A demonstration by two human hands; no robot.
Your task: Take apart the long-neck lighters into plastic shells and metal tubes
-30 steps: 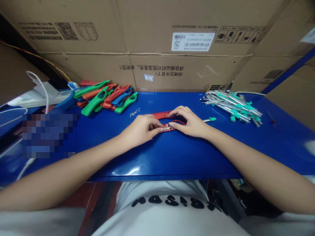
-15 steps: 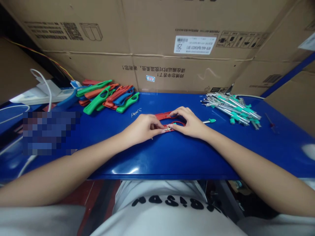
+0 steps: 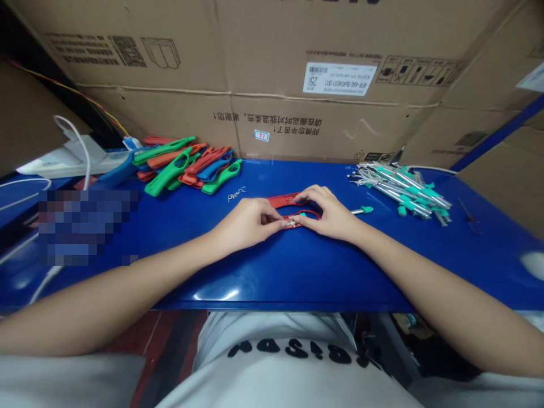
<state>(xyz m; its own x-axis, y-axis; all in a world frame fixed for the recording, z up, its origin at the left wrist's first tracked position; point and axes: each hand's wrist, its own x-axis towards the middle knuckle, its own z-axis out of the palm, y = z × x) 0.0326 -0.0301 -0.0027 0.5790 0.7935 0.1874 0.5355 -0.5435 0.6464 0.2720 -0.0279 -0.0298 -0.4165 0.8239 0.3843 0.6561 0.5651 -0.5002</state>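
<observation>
Two halves of a red plastic shell lie on the blue table in front of me. The far half (image 3: 278,201) reaches under the fingers of my right hand (image 3: 329,212). That hand's thumb presses on the near half (image 3: 312,214), which has a ring-shaped opening. My left hand (image 3: 253,221) is closed in a pinch at the near half's left end, thumb and fingertips together. Small pale parts and a bit of teal (image 3: 302,215) show in the near half between my thumbs; fingertips partly cover them. Behind my right wrist lies a metal tube with a teal end (image 3: 364,210).
Green, orange, red and blue plastic shells (image 3: 170,173) are heaped at the back left. Tiny metal pieces (image 3: 233,195) lie nearer. Metal tubes with teal fittings and wires (image 3: 403,190) pile up at right, beside a screwdriver (image 3: 472,220). A cardboard wall (image 3: 170,113) stands behind.
Both hands stay at the red shell halves. My left fingertips have shifted very slightly, and the pale parts between the thumbs show a little differently. The camera view has moved slightly.
</observation>
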